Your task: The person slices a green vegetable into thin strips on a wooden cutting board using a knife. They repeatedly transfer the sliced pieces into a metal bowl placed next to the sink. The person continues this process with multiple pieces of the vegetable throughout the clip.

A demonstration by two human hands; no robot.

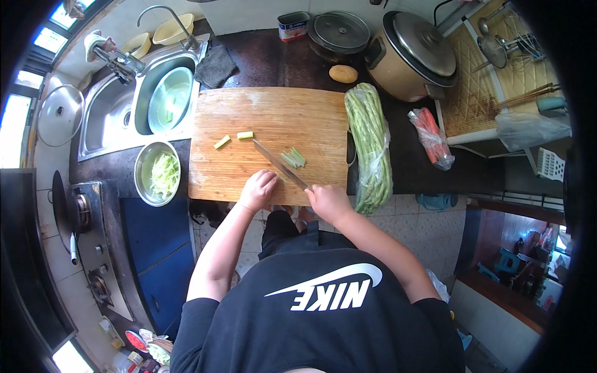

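Note:
A kitchen knife (281, 165) is gripped by its handle in my right hand (329, 203), its blade slanting to the upper left across the wooden cutting board (266, 107). Beside the blade, my left hand (258, 189) has its fingers curled onto a small piece of green vegetable (281, 177), mostly hidden under the fingertips. Thin green strips (293, 158) lie in a little pile right of the blade. Two short pale-green stalk pieces, one angled (222, 141) and one level (245, 135), rest to the left of the blade tip.
Left of the board stands a metal bowl (140, 179) of shredded green vegetable, near the sink (105, 112) with a basin (154, 119). Bagged long green beans (368, 144) lie against the board's right edge. Behind are a potato (343, 74), a lidded pot (338, 32) and a large cooker (406, 60).

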